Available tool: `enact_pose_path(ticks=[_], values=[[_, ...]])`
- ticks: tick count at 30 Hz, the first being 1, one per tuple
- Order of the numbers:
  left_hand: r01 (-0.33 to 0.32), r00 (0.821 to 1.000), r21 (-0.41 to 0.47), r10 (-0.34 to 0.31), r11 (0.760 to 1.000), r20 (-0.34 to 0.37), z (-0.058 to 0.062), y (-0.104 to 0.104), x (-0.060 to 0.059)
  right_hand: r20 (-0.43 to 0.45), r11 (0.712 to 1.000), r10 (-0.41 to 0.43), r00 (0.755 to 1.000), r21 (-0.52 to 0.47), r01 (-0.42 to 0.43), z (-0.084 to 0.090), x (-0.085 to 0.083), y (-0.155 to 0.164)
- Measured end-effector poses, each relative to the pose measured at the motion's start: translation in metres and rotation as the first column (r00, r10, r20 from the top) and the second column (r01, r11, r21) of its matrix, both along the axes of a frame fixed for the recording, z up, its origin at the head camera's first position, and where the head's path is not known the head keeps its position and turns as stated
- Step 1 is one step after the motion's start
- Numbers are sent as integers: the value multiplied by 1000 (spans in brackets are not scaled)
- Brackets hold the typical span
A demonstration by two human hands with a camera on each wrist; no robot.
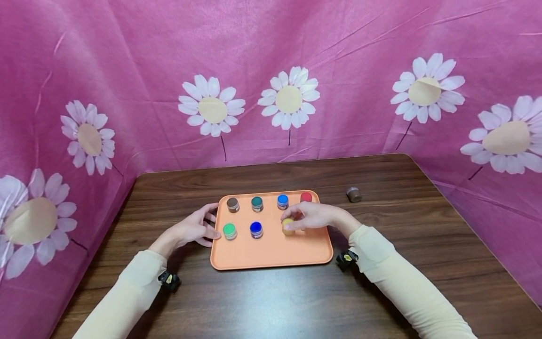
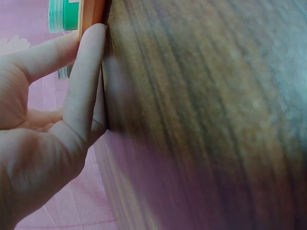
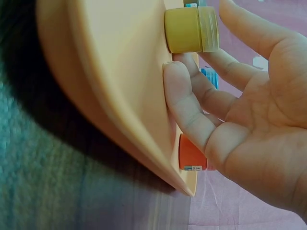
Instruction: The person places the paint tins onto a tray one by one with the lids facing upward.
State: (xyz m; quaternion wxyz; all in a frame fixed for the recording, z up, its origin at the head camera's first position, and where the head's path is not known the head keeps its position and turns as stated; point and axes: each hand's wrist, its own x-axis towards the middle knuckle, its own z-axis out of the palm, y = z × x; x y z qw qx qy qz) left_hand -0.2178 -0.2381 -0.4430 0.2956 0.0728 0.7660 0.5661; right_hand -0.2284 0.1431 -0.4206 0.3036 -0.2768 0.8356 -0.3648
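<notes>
- Sleeved forearms are filling the bottom of the head view, nearest to us, and we are reaching both hands toward the orange tray (image 1: 271,256) at the middle of the frame.
- Left of centre, our left hand (image 1: 195,230) is lying with fingers straight and loosely spread against the tray's left rim, gripping nothing; the green jar (image 1: 229,231) is sitting just beside the fingertips.
- Moving right, the dark blue jar (image 1: 256,229) is standing alone on the tray.
- Right of centre, our right hand (image 1: 311,216) is hovering over the yellow jar (image 1: 288,226), fingers relaxed around it; whether they are pinching it, we cannot tell.
- We are judging that jar small, light, rigid and smooth-sided, best taken by its ribbed lid between thumb and forefinger.
</notes>
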Motion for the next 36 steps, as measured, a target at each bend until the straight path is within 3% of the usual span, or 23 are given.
enact_pose_path(ticks=[10,29,36], values=[[-3,1000,6,3,1000,2,1,0,1,35,1000,-16,999,-18,17,0,1,-1],[5,1000,12,-5,1000,0,0,-1,0,24,998,8,1000,-64,-6,0,3,4],[4,1000,14,-4,1000,-2,0,-1,1,-19,986,-80,997,-148,76,3,1,22]])
